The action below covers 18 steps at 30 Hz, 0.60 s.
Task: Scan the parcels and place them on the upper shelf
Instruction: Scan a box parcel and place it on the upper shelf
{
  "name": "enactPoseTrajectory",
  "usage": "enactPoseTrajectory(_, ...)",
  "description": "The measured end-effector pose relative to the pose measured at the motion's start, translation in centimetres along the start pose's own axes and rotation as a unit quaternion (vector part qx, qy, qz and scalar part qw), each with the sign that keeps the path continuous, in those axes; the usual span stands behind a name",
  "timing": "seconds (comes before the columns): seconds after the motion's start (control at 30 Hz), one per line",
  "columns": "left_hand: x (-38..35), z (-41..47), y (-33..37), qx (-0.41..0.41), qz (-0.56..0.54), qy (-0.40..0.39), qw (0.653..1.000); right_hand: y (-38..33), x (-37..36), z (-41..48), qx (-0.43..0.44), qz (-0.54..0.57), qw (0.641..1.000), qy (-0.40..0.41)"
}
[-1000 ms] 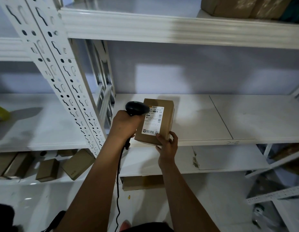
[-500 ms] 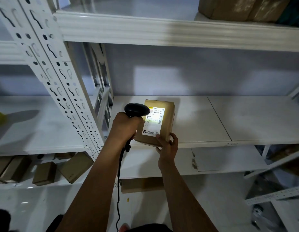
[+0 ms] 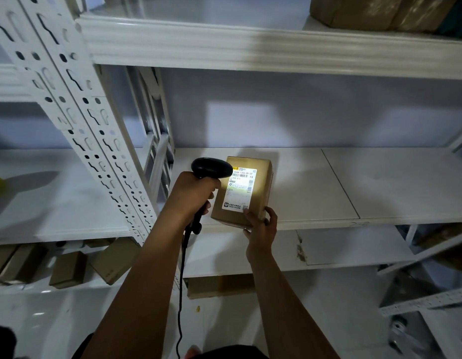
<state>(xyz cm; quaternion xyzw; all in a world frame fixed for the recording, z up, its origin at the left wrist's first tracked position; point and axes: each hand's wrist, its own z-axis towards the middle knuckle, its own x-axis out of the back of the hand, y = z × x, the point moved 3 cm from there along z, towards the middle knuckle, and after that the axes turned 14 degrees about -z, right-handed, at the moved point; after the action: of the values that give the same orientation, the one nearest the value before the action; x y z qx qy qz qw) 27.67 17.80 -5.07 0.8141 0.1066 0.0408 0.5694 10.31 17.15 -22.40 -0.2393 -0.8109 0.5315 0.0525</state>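
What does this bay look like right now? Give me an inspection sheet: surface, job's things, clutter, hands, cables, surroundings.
Surface: white middle shelf, panel seam visible.
Job's things: brown parcel over the shelf's front edge, label lit by black scanner; upper shelf holds boxes at right.
Clutter: small cartons lower left.
Hands: left hand grips scanner; right hand holds parcel's near corner.
Cables: scanner cable hangs between the arms.
Surroundings: perforated white upright, pale wall.
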Motion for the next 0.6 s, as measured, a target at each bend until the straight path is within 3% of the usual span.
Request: enactPoseTrajectory(0.6,0.7,0.6,0.2,0.020,0.011,-0.005,1.000,0.6,-0.4,1.1,0.008,-0.010,1.000,0.002)
